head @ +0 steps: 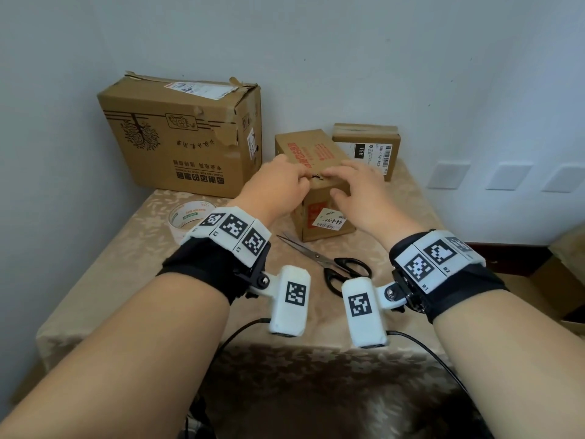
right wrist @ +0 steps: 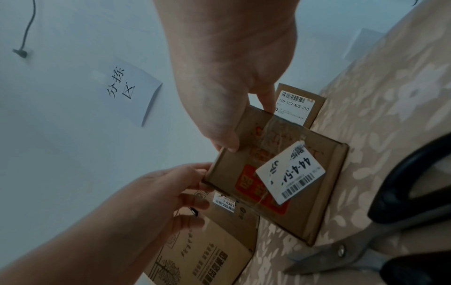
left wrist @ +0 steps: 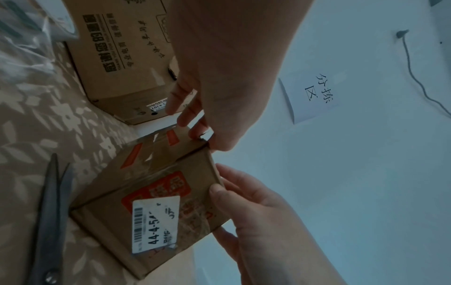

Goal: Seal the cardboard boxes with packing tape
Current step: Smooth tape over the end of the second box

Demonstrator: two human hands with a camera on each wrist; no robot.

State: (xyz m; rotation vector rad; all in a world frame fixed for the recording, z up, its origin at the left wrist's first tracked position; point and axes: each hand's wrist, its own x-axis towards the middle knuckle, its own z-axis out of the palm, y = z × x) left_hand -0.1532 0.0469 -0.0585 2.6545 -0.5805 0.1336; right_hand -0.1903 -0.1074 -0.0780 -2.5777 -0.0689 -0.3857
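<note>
Small cardboard box (head: 319, 185) stands on the worktop (head: 126, 264) between the large box (head: 180, 137) and the labelled box (head: 367, 147), scissors (head: 332, 264) just in front. Left hand (head: 278, 185) and right hand (head: 364, 191) meet on its top near edge, fingers (left wrist: 195, 131) curled, pinching the flaps at the seam. Tape roll (head: 186, 217) lies on the worktop left of the left wrist, untouched.

Upright small cardboard box (head: 319, 185) mid-table, larger torn box (head: 180, 137) behind, tape roll (head: 190, 217) left.
</note>
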